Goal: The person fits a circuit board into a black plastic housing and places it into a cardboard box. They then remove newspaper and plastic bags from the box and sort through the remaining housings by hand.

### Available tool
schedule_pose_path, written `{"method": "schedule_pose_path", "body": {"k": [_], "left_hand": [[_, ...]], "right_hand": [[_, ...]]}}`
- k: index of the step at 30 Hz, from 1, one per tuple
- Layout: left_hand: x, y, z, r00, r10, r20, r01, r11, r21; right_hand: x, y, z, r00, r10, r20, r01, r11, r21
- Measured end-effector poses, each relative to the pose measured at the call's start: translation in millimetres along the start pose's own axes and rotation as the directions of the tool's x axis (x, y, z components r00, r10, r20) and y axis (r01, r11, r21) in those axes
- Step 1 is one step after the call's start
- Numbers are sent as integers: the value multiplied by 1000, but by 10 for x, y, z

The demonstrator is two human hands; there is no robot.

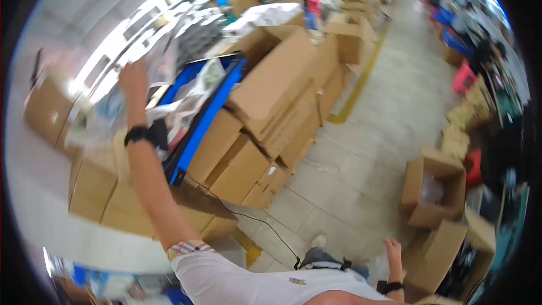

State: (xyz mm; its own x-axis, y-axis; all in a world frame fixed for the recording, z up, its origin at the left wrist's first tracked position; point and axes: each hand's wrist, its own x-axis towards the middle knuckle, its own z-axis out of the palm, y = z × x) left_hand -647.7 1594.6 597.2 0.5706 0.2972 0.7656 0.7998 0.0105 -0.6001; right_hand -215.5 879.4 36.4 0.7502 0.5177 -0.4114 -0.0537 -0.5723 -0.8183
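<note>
My left hand (134,79) is raised at the far end of my outstretched arm, its fingers closed and blurred. A clear plastic bag (164,59) hangs right beside it; whether the fingers grip it is hidden by the blur. Below and to the right of that hand sits a blue-and-black crate (206,121) with clear and white plastic bags (209,76) inside. Low on the right, my right hand (393,250) hangs beside my body with its fingers apart and nothing visible in them. Both wrists wear black bands.
Stacked cardboard boxes (276,85) line the aisle's left side. An open carton (435,192) and another open box (437,257) stand at right. A black cable (268,223) trails over the tiled floor (344,164) near my shoe (318,241). People work at tables farther off.
</note>
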Motion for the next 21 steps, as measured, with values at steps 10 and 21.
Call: {"method": "schedule_pose_path", "body": {"k": [10,21], "left_hand": [[-1735,1042,1891,730,169,663,-112,985,-128],[-626,3229,-1036,987,-133,92,141,426,-894]], "right_hand": [[-140,-124,-4,954,155,-258,-157,987,13],[-965,761,-679,859,291,-421,-121,915,386]]}}
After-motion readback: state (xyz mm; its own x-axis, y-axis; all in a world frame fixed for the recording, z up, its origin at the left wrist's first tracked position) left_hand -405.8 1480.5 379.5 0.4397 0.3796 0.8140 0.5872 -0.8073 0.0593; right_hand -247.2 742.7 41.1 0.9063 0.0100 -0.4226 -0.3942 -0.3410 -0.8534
